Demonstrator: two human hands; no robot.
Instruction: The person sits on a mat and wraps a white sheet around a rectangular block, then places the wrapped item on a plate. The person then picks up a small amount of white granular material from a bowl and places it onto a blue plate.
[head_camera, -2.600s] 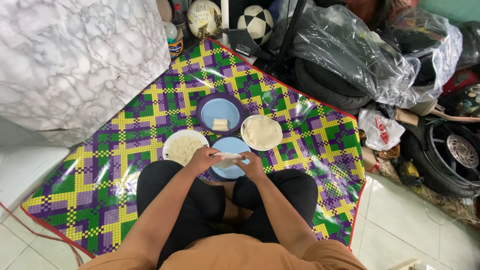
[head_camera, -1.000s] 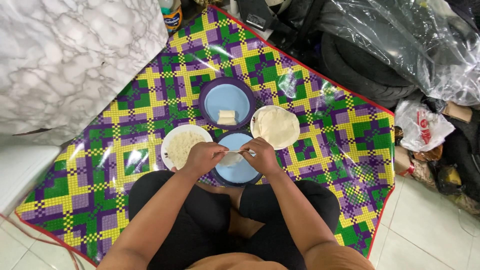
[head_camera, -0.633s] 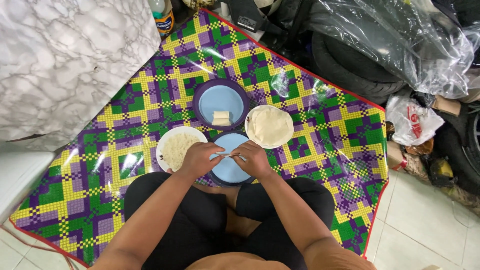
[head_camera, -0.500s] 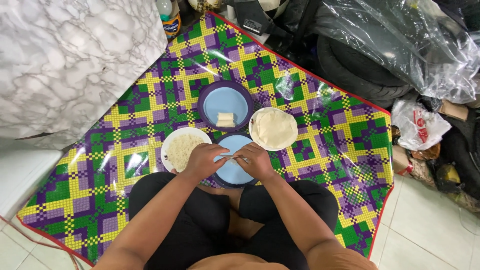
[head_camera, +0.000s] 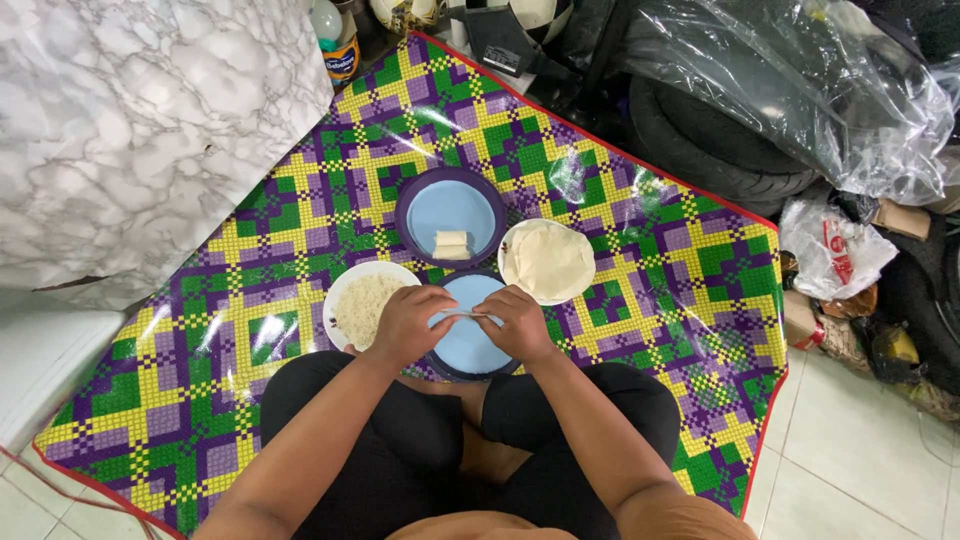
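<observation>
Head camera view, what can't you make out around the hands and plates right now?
- Pale strip between the left hand and right hand: fingers cover most, too small to identify.
- Near blue plate: partly under both hands.
- Bottle: top cut off by the frame edge.
- White bowl contents: too fine to identify.

You get bright, even light from above, with soft shadows only under the forearms. White glare patches shine off the glossy checked mat (head_camera: 300, 330) and the clear plastic sheet (head_camera: 800, 90). Focus stays sharp centrally, while edges bend slightly.
</observation>
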